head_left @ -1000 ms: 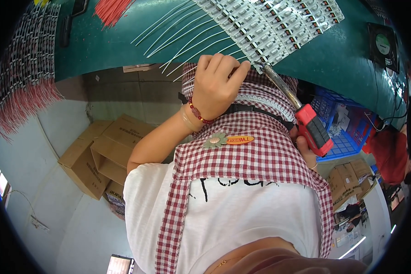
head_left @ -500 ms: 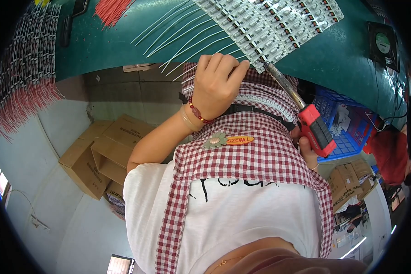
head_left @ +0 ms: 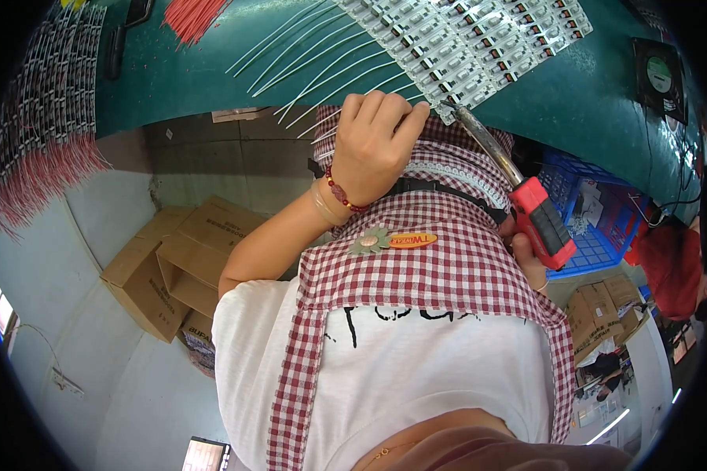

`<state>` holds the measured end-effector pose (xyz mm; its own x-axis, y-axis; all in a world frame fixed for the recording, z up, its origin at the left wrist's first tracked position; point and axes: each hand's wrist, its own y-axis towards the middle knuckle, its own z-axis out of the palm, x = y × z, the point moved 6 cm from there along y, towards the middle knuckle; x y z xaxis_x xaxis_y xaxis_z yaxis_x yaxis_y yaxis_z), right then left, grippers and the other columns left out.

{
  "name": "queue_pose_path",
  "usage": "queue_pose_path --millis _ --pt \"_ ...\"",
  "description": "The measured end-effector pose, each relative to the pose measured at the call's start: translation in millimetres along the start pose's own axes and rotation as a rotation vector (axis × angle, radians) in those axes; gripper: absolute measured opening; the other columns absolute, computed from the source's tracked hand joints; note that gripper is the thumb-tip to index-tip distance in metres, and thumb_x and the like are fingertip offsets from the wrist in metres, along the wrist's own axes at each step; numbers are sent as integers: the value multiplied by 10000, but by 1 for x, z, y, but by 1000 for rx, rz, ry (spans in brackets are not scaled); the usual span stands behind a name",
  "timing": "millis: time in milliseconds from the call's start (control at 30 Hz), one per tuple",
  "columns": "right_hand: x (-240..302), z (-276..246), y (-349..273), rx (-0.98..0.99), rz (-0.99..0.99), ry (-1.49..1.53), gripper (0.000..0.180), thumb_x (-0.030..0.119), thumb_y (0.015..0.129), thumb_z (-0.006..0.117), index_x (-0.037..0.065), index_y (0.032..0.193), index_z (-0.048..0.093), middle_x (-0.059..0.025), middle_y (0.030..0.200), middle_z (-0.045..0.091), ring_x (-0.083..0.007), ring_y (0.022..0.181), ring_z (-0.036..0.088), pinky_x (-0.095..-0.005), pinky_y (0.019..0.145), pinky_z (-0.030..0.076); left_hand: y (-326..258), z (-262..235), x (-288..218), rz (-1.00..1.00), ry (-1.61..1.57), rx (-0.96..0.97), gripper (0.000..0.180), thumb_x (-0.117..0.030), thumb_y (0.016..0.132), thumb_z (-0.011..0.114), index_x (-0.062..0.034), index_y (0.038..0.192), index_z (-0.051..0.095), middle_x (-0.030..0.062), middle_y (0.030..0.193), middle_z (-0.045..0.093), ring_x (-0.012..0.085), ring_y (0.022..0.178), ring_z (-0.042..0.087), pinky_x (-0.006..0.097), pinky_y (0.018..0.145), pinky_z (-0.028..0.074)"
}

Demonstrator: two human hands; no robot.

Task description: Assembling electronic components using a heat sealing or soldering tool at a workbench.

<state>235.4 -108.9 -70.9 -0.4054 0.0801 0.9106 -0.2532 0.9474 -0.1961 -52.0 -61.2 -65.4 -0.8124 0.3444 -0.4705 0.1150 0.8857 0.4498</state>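
My left hand is closed over the near corner of a sheet of small circuit boards, its thumb and forefinger close to the edge. A thin white wire comes out beneath that hand and appears pinched in it; the fingertips are hidden. My right hand, mostly out of sight, is wrapped around the red and black handle of a soldering iron. The iron's tip meets the near corner of the sheet, right beside my left fingers. Several white wires fan out leftward from the sheet's edge.
A green table carries a bundle of red wires and, at far left, boards with red wires. A black fan-like device lies at right. Below are a blue crate and cardboard boxes.
Very little differs. The soldering iron has shifted slightly to the left at its tip, while my left hand stays in nearly the same place.
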Motion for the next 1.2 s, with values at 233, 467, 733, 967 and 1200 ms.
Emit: queue_pose_path --millis 233,467,733,967,1200 --pt "11 -1 7 68 14 -34 353 384 884 740 33 864 708 -64 754 675 -204 670 646 -318 612 491 0 -1 3 -10 -5 -9 261 15 723 744 -52 975 722 16 800 570 187 718 544 338 658 385" --pt "3 -4 5 57 49 18 414 447 882 740 36 847 707 -48 730 667 -195 667 642 -311 609 488 1 -1 3 -53 -6 2 212 -10 725 758 -79 915 693 20 845 606 198 768 575 350 708 400" --pt "-5 -4 -3 15 -23 -46 417 450 880 739 36 839 704 -56 742 666 -207 660 640 -316 601 479 9 -1 0 -194 -10 -4 175 -35 716 738 -79 844 627 76 1204 648 287 1087 593 411 896 403" --pt "-6 -1 -2 20 -16 -36 368 414 878 731 50 832 706 -57 743 651 -220 657 645 -324 589 475 9 2 2 -215 10 -5 158 -43 723 724 -81 832 617 83 1236 634 303 1113 581 424 920 398" --pt "-8 2 -5 26 -88 -147 314 363 883 714 51 845 708 -78 740 646 -227 667 657 -332 585 486 12 2 0 -216 23 20 154 -47 723 724 -82 830 619 83 1238 626 304 1114 571 423 916 397"
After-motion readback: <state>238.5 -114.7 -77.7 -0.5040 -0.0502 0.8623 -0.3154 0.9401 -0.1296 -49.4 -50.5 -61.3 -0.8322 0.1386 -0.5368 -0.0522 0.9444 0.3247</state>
